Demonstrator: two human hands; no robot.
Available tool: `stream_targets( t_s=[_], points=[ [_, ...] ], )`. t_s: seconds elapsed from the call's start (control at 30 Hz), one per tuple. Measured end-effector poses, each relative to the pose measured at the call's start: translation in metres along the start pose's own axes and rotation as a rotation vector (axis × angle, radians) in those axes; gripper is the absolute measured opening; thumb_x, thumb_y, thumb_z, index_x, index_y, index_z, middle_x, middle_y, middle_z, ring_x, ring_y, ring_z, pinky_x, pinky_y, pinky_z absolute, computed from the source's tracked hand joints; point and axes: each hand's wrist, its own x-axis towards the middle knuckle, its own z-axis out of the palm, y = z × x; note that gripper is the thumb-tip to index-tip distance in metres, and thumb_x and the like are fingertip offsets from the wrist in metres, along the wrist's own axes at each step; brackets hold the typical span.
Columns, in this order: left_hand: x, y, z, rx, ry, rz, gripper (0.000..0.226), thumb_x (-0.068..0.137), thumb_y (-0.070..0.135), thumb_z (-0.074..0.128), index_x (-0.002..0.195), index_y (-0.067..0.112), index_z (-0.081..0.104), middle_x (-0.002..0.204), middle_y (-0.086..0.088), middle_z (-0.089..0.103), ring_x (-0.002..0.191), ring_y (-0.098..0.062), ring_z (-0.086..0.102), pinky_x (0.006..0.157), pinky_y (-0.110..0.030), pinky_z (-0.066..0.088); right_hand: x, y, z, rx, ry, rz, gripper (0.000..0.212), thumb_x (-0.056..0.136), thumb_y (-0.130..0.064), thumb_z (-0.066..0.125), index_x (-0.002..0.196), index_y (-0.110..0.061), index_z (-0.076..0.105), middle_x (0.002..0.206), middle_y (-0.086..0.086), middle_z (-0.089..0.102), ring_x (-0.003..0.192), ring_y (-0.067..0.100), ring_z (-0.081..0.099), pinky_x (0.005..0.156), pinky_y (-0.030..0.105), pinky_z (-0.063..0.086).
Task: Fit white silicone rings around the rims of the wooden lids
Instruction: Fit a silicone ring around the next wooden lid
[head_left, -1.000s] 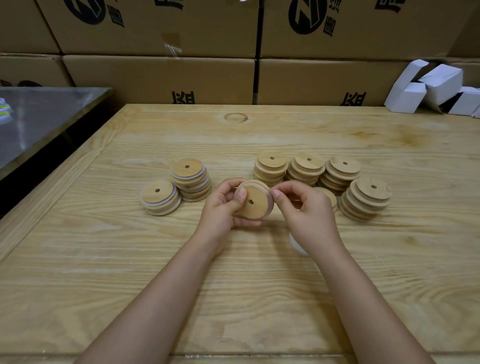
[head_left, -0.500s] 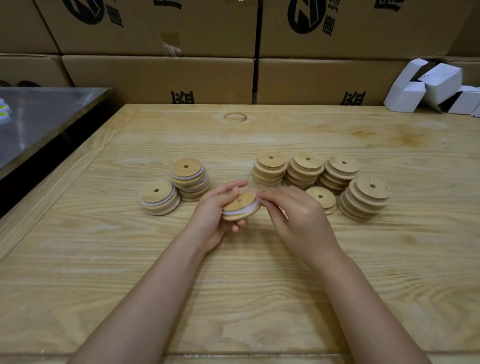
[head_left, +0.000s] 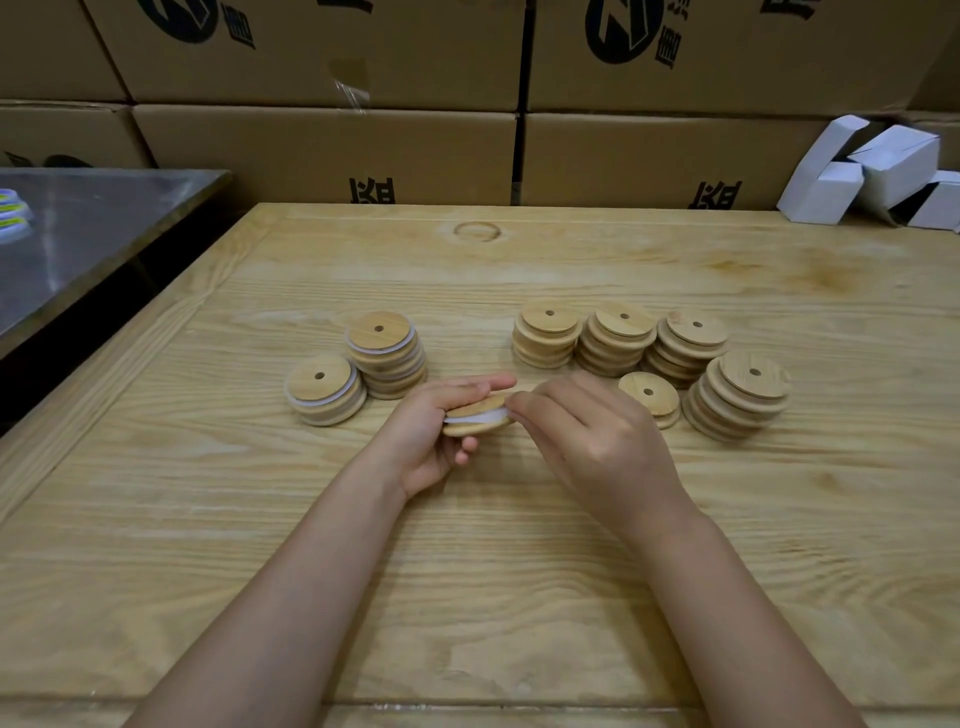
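Note:
My left hand (head_left: 434, 434) holds a round wooden lid (head_left: 480, 423) nearly flat, fingers over its top and thumb beneath. A white silicone ring (head_left: 478, 415) shows around the lid's rim. My right hand (head_left: 587, 441) pinches the lid's right edge at the ring with its fingertips. Left of my hands stand two stacks of lids with white rings (head_left: 387, 353) (head_left: 322, 389). To the right stand several stacks of bare lids (head_left: 545, 332) (head_left: 615, 338) (head_left: 685, 343) (head_left: 737, 395), and a short pile (head_left: 649, 395) lies just behind my right hand.
The work lies on a pale wooden table (head_left: 467, 571). Cardboard boxes (head_left: 322, 150) form a wall at its far edge. Folded white cartons (head_left: 872, 171) sit at the back right. A steel table (head_left: 78, 234) stands apart on the left.
The lid has gone from upright and facing me to lying almost flat in my left hand. My right hand stays at its right edge and has shifted slightly lower.

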Motion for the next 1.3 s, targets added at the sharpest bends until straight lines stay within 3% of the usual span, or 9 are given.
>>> stream_targets(
  t_s=[0.7,1.3],
  points=[
    [0.0041,0.0005,-0.0023,-0.079,-0.035,-0.023,0.024,0.093,0.008,0.041,0.107,0.006,0.06,0.049,0.005,0.061,0.023,-0.001,0.031,0.026,-0.007,0.017,0.0025,-0.0061,0.0053,0.033,0.001,-0.009,0.008,0.083,0.002,0.06,0.08,0.001,0.067,0.072,0.01,0.061,0.062,0.027,0.054,0.055,0.036,0.049],
    [0.0014,0.0004,-0.0092,-0.09,-0.111,0.004,0.022,0.09,0.009,0.045,0.106,0.005,0.06,0.056,0.002,0.066,0.023,-0.001,0.032,0.024,-0.008,0.021,0.0055,-0.0065,-0.0034,0.079,-0.066,-0.023,0.007,0.082,0.002,0.062,0.077,-0.001,0.067,0.07,0.008,0.06,0.061,0.025,0.052,0.055,0.035,0.047]
  ],
)
